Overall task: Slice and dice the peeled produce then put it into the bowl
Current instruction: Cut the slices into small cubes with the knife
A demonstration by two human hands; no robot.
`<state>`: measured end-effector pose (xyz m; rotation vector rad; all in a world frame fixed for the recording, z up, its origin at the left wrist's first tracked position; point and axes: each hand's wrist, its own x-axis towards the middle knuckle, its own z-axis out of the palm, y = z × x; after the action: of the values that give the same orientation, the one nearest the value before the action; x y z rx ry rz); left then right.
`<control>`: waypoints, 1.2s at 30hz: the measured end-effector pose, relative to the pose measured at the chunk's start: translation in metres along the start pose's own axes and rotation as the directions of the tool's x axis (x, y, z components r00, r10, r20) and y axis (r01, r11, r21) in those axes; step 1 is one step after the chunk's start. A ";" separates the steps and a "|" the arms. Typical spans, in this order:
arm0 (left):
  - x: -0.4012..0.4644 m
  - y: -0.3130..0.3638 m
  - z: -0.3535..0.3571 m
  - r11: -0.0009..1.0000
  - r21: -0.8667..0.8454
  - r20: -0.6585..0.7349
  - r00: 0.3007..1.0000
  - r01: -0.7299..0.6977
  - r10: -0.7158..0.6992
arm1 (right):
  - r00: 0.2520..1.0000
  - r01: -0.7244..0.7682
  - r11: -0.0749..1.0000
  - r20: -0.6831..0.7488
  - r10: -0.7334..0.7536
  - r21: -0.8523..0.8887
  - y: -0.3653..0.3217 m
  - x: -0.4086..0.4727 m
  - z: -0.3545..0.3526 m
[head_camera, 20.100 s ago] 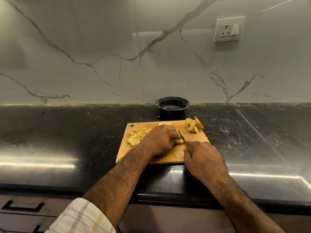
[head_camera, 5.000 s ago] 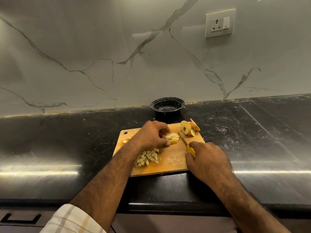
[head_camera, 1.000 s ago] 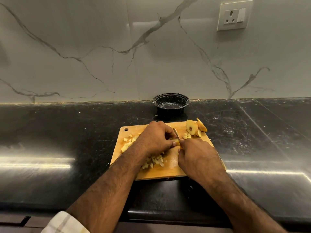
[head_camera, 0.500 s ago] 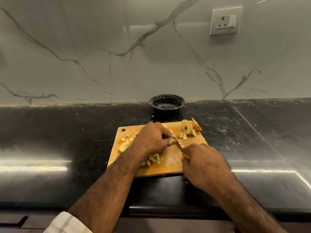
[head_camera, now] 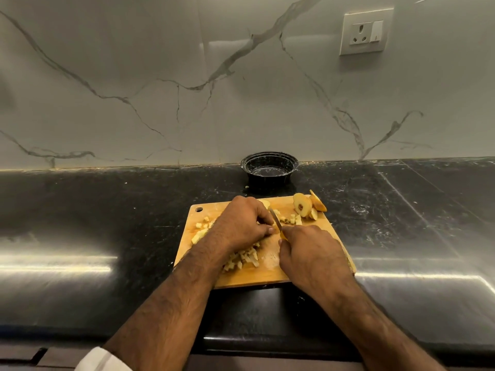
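Since a moment ago my right hand (head_camera: pixel 310 253) has slid the knife (head_camera: pixel 276 222) forward beside my left hand (head_camera: pixel 241 223), which pins a piece. Dice (head_camera: pixel 243 259) lie mid-board; slices (head_camera: pixel 305 208) wait at the cutting board's (head_camera: pixel 267 277) far right corner; the bowl (head_camera: pixel 269 167) holds nothing yet.

Wall socket (head_camera: pixel 364 32) (above black countertop (head_camera: pixel 80 210))

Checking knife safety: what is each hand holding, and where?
Right hand grips the knife by its yellow handle. Left hand curls over produce beside the blade; that piece is hidden.
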<state>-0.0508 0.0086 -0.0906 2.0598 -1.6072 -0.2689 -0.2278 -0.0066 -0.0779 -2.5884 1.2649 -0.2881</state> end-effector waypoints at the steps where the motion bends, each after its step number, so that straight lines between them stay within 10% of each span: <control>1: 0.000 0.001 0.000 1.000 0.016 -0.002 1.000 -0.007 0.007 | 1.000 0.000 1.000 0.008 0.000 0.007 -0.002 0.002 0.000; 36: 0.001 -0.007 0.004 0.999 -0.028 -0.025 0.999 -0.025 0.024 | 0.989 0.021 0.998 0.149 -0.013 -0.055 -0.001 -0.005 -0.007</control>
<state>-0.0467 0.0079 -0.0975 2.0134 -1.6039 -0.2558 -0.2320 -0.0032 -0.0712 -2.6134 1.2160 -0.0622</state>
